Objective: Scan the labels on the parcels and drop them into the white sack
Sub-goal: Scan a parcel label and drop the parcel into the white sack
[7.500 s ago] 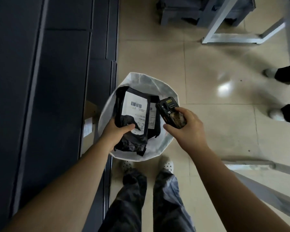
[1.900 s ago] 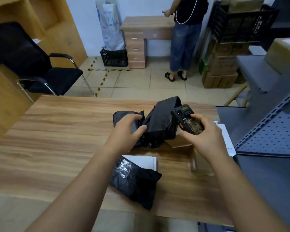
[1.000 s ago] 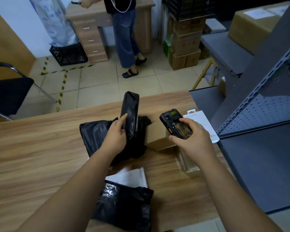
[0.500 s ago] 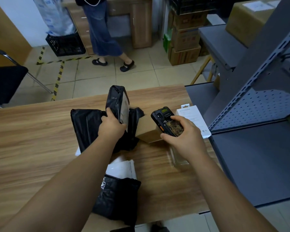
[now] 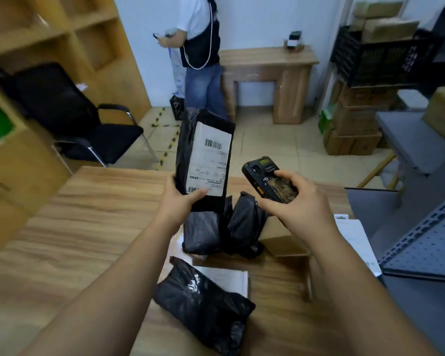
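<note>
Parcel (image 5: 203, 160), label facing the camera, held upright in the curled fingers of the left hand (image 5: 180, 201); the right hand (image 5: 301, 204) grips the scanner (image 5: 269, 179). The left thumb lies over the lower barcode, which may block a read.

head cam – looks fwd/down, close over table (image 5: 62, 227)

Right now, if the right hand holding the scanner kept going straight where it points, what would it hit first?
Probably the upright black parcel gripped by the left hand. The right hand aims the scanner up-left toward its label, though depth is hard to judge.
</note>
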